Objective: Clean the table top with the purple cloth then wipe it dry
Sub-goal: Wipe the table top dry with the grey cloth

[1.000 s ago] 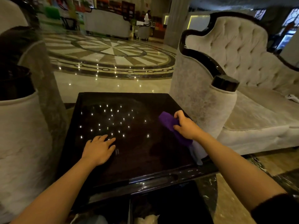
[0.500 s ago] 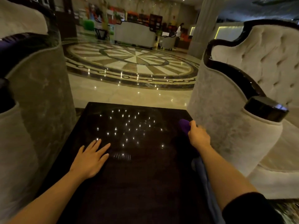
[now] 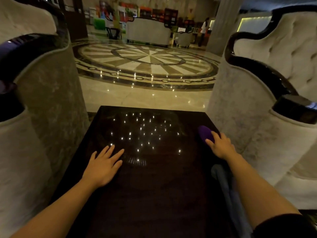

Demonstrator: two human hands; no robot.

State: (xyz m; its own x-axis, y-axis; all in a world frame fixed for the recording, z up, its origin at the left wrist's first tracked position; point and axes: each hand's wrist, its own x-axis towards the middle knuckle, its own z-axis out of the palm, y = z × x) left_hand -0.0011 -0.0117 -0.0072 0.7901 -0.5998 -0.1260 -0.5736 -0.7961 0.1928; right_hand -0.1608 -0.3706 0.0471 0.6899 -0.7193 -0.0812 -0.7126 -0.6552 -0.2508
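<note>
Two bare hands are seen on the dark table top [image 3: 154, 194], which fills the lower middle of the frame. At the far left a pale armchair [image 3: 42, 103] is placed just beside the table. The left hand [image 3: 103, 166] is laid flat in the lower left centre — fingers spread, nothing held. Small points of light are reflected in the glossy surface above it. Toward the right edge of the table the purple cloth [image 3: 205, 133] is pressed down under the right hand [image 3: 221, 146], whose fingers are closed over it. A grey cloth [image 3: 226, 189] is draped below the right forearm — its end is hidden. At the far right a tufted sofa [image 3: 274, 69] is seen.
</note>
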